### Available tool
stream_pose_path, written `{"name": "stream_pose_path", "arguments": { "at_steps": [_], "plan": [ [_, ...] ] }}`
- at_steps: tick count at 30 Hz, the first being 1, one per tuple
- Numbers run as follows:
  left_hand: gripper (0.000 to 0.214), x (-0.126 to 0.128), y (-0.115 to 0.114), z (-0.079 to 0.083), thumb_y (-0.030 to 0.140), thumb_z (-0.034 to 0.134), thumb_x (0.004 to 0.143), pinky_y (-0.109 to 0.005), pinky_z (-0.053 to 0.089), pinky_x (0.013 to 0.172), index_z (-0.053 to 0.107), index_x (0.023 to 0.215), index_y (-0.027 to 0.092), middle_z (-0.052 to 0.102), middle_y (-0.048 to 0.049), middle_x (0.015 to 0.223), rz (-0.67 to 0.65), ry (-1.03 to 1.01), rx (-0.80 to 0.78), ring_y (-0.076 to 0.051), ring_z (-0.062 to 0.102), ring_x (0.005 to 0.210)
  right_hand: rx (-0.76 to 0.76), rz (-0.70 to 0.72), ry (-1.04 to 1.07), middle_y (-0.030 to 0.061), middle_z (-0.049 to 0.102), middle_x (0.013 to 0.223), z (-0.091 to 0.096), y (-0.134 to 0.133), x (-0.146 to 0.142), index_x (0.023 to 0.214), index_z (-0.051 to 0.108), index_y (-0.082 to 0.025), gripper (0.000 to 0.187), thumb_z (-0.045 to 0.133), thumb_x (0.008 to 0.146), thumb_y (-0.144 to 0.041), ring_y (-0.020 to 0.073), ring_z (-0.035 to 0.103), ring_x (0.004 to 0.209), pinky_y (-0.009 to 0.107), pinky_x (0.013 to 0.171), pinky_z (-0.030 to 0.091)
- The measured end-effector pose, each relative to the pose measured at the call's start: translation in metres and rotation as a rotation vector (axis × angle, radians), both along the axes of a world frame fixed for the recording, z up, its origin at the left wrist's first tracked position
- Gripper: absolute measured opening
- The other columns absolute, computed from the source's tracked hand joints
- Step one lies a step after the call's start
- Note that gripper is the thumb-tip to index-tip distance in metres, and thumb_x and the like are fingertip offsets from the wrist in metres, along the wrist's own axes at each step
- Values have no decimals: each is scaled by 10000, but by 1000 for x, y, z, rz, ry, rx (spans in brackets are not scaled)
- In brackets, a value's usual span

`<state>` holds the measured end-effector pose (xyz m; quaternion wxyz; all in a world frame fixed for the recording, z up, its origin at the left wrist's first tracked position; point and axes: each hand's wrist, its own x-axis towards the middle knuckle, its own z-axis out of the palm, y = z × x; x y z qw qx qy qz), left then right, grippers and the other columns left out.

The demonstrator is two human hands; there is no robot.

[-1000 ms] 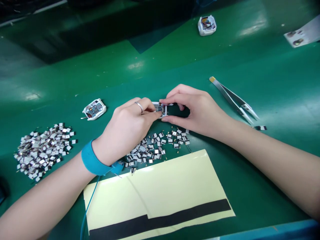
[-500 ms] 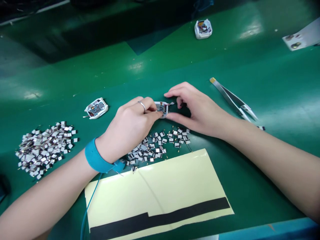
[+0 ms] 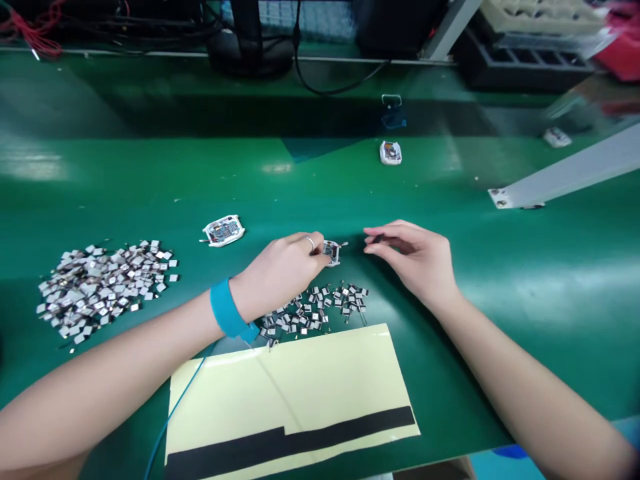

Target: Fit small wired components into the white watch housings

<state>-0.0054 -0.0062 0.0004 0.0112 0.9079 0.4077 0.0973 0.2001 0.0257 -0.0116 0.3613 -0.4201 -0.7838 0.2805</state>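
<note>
My left hand rests on the green mat and pinches a small white device with an exposed circuit board. A ring shows on one finger and a blue wrist strap with a cord circles the wrist. My right hand lies just right of the device, apart from it. Its thumb and fingers are pressed together on a tiny dark piece I cannot make out. A small heap of silver parts sits right below both hands.
A larger pile of silver parts lies at the left. A second open device sits left of my hands, a third device farther back. A yellow sheet with a black strip lies near me. A metal bar crosses the right.
The view has tilted up and pulled back, showing the bench's far edge. My right hand has let go of the device and drawn to the right, fingers pinched. My left hand still holds it.
</note>
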Motion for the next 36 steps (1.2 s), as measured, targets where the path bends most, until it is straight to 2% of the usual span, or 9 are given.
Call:
{"name": "stream_pose_path", "arguments": {
  "at_steps": [3,6,9,14,22,29,33,36],
  "plan": [
    [201,1,-3,0,104,482,788,-308,506,712,625,916,167,584,-77,885,6,30,20,-194,577,853,-2,20,81,-5,640,802,4,-8,-10,812,643,-210,110,621,713,-169,106,592,742,241,667,487],
    [197,1,-5,0,101,489,779,-315,508,706,623,914,152,581,-92,902,13,47,41,-197,584,819,39,0,86,-7,651,764,2,-16,-21,776,641,-200,96,648,684,-173,103,605,691,224,620,497],
    [172,1,-7,0,95,487,774,-314,509,707,622,874,132,576,-102,911,15,60,33,-198,584,812,145,-28,80,1,654,734,-2,-19,-28,755,631,-180,106,673,658,-174,103,607,659,218,599,495],
    [137,2,-8,1,92,480,776,-320,513,700,613,798,115,574,-103,902,22,65,15,-204,582,811,335,43,30,16,651,726,-4,-18,-30,770,617,-165,115,661,668,-135,91,595,642,209,587,488],
    [156,2,-8,-3,103,442,796,-311,507,696,597,780,117,560,-96,882,14,62,30,-197,582,812,448,79,-26,22,646,712,-2,-18,-34,775,582,-172,100,635,696,-140,100,600,633,215,566,503],
    [171,3,-7,-1,123,434,804,-296,498,657,604,820,124,550,-83,846,29,85,17,-190,582,763,406,12,-69,6,638,685,-2,-19,-35,717,560,-179,92,645,691,-157,98,598,616,208,546,495],
    [206,3,-6,-2,122,415,808,-287,491,626,620,804,142,550,-75,842,49,81,20,-179,583,724,351,26,-72,-2,632,680,-4,-19,-35,714,568,-185,90,649,687,-158,96,594,616,211,543,496],
    [226,3,-7,-3,127,409,815,-273,487,641,628,857,163,555,-63,841,59,39,12,-169,584,750,203,-103,108,-7,633,720,-9,-17,-33,741,581,-199,86,641,693,-160,94,607,624,209,559,517]
  ]
}}
